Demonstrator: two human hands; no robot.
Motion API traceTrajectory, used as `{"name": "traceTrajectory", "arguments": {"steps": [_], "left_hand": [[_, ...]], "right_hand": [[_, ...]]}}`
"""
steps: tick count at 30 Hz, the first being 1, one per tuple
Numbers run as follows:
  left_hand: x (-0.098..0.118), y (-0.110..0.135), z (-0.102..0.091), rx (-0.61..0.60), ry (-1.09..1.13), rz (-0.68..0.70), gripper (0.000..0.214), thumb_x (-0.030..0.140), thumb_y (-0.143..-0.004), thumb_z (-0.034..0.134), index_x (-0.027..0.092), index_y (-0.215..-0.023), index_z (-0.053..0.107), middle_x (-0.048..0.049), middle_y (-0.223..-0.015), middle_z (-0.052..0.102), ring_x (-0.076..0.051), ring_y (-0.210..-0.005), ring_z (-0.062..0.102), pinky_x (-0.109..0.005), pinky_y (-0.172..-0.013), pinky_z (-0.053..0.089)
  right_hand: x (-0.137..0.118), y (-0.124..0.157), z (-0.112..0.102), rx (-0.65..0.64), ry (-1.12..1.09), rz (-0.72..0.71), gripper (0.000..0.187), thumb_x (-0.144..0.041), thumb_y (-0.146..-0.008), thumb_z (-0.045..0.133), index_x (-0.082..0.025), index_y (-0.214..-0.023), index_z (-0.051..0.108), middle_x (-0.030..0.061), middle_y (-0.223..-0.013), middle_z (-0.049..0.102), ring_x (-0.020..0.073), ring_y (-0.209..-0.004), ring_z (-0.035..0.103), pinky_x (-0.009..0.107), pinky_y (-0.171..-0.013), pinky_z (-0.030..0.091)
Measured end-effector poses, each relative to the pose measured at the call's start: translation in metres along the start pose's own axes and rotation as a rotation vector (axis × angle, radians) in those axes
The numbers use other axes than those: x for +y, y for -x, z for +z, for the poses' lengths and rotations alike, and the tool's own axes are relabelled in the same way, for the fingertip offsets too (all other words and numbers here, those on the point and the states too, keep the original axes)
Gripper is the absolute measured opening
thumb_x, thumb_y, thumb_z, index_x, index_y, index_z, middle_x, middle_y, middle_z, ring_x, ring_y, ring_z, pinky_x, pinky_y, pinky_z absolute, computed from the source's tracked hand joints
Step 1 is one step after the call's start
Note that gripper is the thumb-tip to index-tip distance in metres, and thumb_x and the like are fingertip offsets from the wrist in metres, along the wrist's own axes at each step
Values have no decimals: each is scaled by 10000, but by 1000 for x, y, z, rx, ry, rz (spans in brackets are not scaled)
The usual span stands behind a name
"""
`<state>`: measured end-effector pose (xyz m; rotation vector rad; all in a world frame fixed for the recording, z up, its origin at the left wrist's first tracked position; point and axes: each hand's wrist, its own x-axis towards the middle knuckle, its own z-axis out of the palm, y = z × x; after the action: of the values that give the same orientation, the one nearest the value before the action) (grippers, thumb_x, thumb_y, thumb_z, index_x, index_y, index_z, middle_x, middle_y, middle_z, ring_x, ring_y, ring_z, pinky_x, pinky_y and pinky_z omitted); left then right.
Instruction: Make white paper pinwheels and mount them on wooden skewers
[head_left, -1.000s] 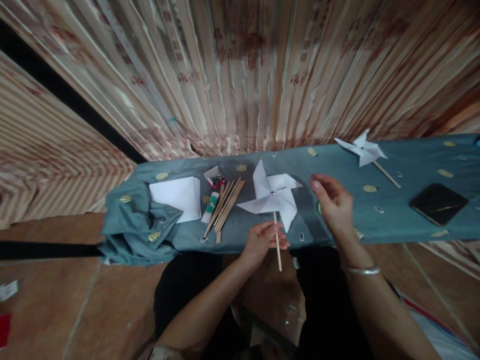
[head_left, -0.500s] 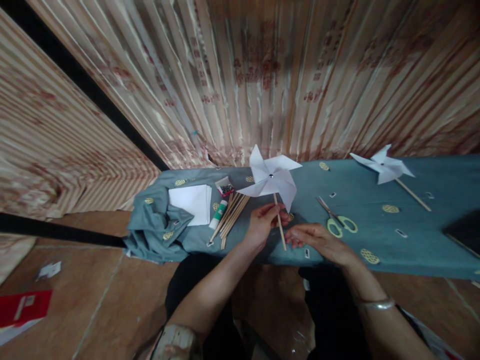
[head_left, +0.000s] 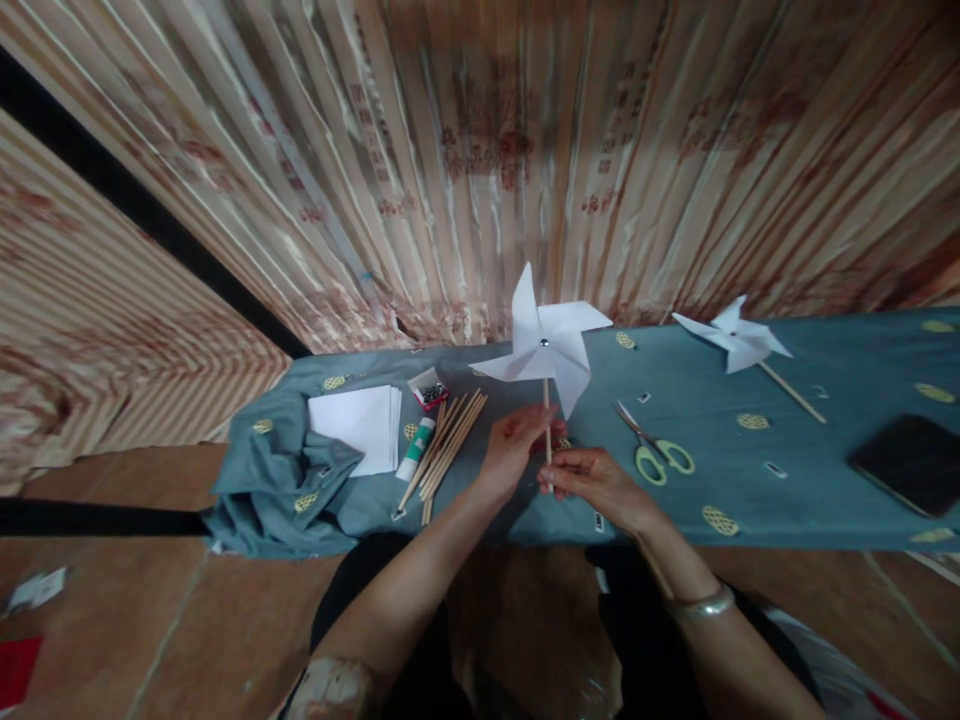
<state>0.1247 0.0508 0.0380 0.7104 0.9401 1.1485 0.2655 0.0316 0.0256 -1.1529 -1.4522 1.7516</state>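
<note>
A white paper pinwheel [head_left: 546,349] stands upright on a thin wooden stick above the blue-cloth table [head_left: 825,470]. My left hand [head_left: 514,447] is closed round the stick just under the paper. Lower down, my right hand [head_left: 594,481] pinches the stick's bottom end. A silver pin shows at the pinwheel's centre.
Green-handled scissors [head_left: 654,447] lie right of my hands. To the left are several wooden sticks [head_left: 444,447], a glue stick [head_left: 415,447], a small box of pins [head_left: 430,389] and a stack of white paper [head_left: 358,425]. A second pinwheel [head_left: 733,334] and a dark phone [head_left: 909,463] lie at the right.
The pinwheel rose from lying on the table to upright. My right hand dropped from above the scissors and took hold of the stick's lower end.
</note>
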Motion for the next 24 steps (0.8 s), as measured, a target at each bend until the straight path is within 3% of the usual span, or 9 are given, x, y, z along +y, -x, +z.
{"name": "traceTrajectory", "arguments": {"steps": [8, 18, 21, 24], "left_hand": [[2, 7, -10, 79, -82, 49, 322, 341, -590, 837, 153, -840, 765, -49, -821, 735, -164, -762, 641, -262, -717, 479], [4, 10, -27, 126, -149, 31, 289, 312, -575, 833, 172, -823, 786, -38, -786, 749, -162, -717, 647, -283, -736, 514], [4, 11, -31, 139, -171, 30, 255, 288, -571, 831, 187, -802, 791, -35, -807, 763, -171, -746, 661, -290, -768, 522], [-1, 14, -35, 122, -196, 1, 253, 279, -563, 837, 193, -797, 795, -42, -830, 774, -196, -790, 681, -316, -815, 529]], "right_hand": [[0, -10, 7, 52, 28, -68, 472, -691, -655, 740, -220, -642, 703, 23, -650, 685, 142, -566, 540, 301, -597, 463], [5, -14, 6, 11, 50, -65, 458, -646, -692, 736, -188, -699, 722, 20, -677, 694, 133, -607, 577, 274, -617, 478], [0, -11, -10, 111, 68, -56, 498, -681, -676, 726, -186, -726, 738, 35, -709, 722, 142, -613, 586, 290, -625, 493], [-2, -8, -33, 408, 28, -133, 474, -664, -657, 750, -193, -700, 732, 47, -685, 723, 145, -581, 575, 303, -608, 496]]}}
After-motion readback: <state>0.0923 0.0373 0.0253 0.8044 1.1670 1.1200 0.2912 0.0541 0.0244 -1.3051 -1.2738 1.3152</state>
